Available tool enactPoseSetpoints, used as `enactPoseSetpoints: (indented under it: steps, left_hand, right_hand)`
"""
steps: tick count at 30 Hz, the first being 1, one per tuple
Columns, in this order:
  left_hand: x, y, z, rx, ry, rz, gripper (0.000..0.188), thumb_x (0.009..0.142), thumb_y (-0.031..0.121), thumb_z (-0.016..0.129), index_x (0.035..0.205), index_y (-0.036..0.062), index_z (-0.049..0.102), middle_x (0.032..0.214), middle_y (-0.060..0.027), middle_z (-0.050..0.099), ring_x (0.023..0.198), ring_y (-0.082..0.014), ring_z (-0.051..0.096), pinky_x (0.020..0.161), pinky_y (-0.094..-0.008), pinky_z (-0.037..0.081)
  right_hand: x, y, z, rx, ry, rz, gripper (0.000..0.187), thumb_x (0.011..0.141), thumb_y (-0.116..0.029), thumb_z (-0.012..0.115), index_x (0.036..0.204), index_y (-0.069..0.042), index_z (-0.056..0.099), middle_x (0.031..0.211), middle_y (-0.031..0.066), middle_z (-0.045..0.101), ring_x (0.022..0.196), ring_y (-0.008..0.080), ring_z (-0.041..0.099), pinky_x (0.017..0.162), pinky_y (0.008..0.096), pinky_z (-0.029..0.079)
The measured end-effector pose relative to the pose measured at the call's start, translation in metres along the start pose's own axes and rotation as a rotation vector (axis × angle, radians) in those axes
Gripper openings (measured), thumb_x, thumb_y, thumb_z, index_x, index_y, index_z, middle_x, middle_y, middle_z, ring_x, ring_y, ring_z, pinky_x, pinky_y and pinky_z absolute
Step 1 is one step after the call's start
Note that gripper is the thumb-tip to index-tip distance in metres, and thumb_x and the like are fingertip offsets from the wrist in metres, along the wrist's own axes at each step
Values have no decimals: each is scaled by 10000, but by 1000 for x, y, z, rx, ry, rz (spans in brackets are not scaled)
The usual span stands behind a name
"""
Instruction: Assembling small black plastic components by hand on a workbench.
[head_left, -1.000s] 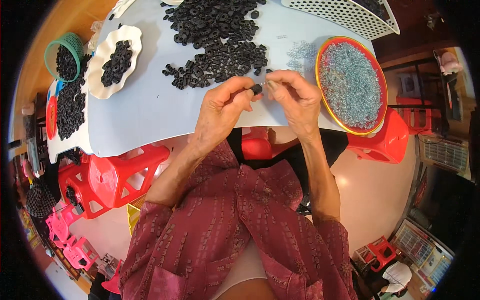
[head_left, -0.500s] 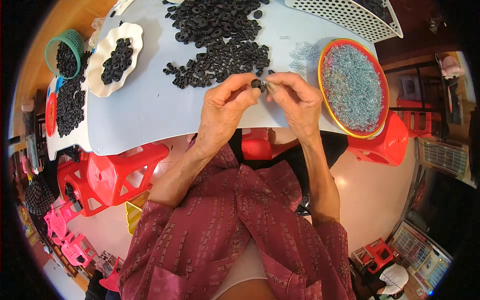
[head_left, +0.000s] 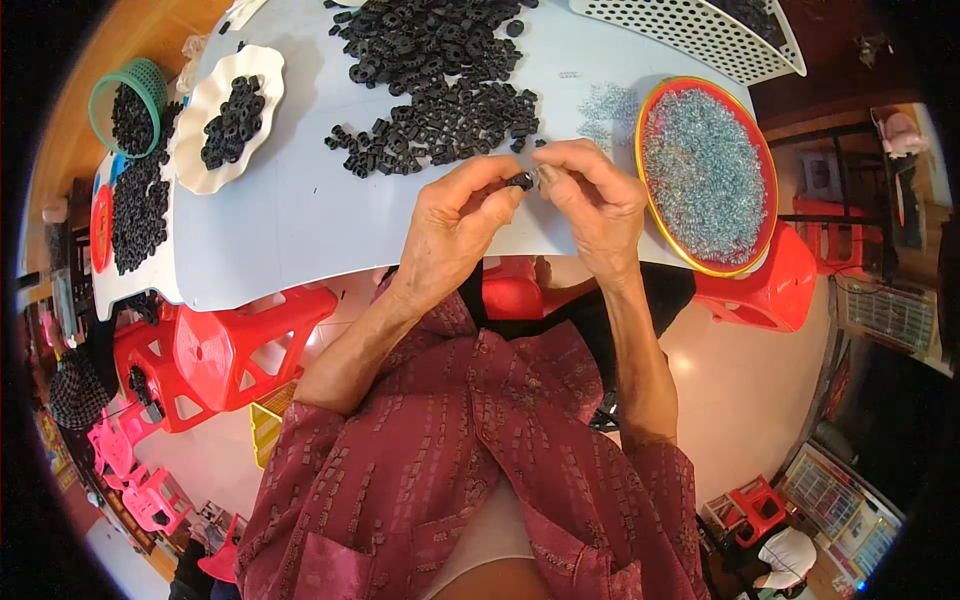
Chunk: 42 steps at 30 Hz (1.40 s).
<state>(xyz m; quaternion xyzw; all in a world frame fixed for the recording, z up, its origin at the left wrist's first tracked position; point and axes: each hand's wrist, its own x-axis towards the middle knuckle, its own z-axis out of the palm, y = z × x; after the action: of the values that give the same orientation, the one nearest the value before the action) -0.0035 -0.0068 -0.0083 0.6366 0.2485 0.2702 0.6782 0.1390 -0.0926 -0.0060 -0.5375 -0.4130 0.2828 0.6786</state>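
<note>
My left hand [head_left: 462, 212] pinches a small black plastic part [head_left: 520, 181] between thumb and forefinger, over the table's near edge. A bright glint shows at the part's right end. Just to its right, my right hand [head_left: 598, 205] has thumb and forefinger pressed together, a small gap from the part; anything between those fingertips is too small to tell. Beyond the hands lies a heap of similar black plastic parts [head_left: 440, 125]. To the right stands a round red tray with a yellow rim [head_left: 649, 190], filled with small silvery spring-like pieces [head_left: 705, 175].
More silvery pieces [head_left: 610, 105] lie loose beside the tray. A white scalloped dish [head_left: 190, 150] and a green mesh basket [head_left: 158, 85] hold black parts at left. A white perforated basket [head_left: 690, 45] stands at the far right. Red stools [head_left: 215, 350] sit below the pale table [head_left: 250, 250].
My hands have drawn slightly apart; the fingertips met at the black part before. The part has turned in my left fingers and its glinting end now faces right.
</note>
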Motion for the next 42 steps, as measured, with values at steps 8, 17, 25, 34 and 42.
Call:
enactPoseSetpoints:
  steps: [8, 17, 25, 34, 42]
  left_hand:
    - [3, 2, -1, -79, -14, -31, 193, 892, 61, 580, 1056, -34, 613, 804, -42, 608, 721, -94, 561, 671, -244, 475]
    - [3, 0, -1, -121, -20, -42, 199, 907, 67, 579, 1074, -35, 610, 811, -51, 625, 726, -98, 571, 672, -245, 485]
    - [7, 2, 0, -73, -28, -1, 197, 922, 72, 562, 1085, -32, 604, 827, -50, 621, 746, -97, 576, 670, -250, 494]
    - [4, 3, -3, -175, -34, -49, 193, 937, 79, 537, 1082, -37, 589, 874, -92, 664, 753, -114, 600, 654, -259, 503]
    - [-2, 1, -14, -337, 39, -60, 227, 933, 84, 538, 1105, -58, 580, 893, -114, 670, 762, -130, 608, 707, -274, 513]
  right_hand:
    - [0, -3, 3, -15, 4, -45, 169, 838, 83, 593, 980, 27, 668, 926, 48, 605, 781, 83, 548, 690, 212, 458]
    - [0, -1, 3, -110, 14, -64, 169, 829, 82, 602, 977, 28, 664, 918, 65, 611, 780, 98, 570, 684, 226, 475]
    - [4, -5, 5, -139, -22, -55, 148, 854, 36, 606, 988, 21, 667, 939, 75, 628, 798, 111, 594, 692, 230, 482]
    - [1, -2, 2, -220, -100, -59, 125, 897, -34, 599, 993, 11, 664, 887, 50, 632, 776, 93, 577, 691, 232, 469]
    - [22, -30, -7, -589, -14, -76, 146, 867, -7, 602, 1006, 9, 646, 849, 94, 635, 696, 164, 589, 638, 262, 476]
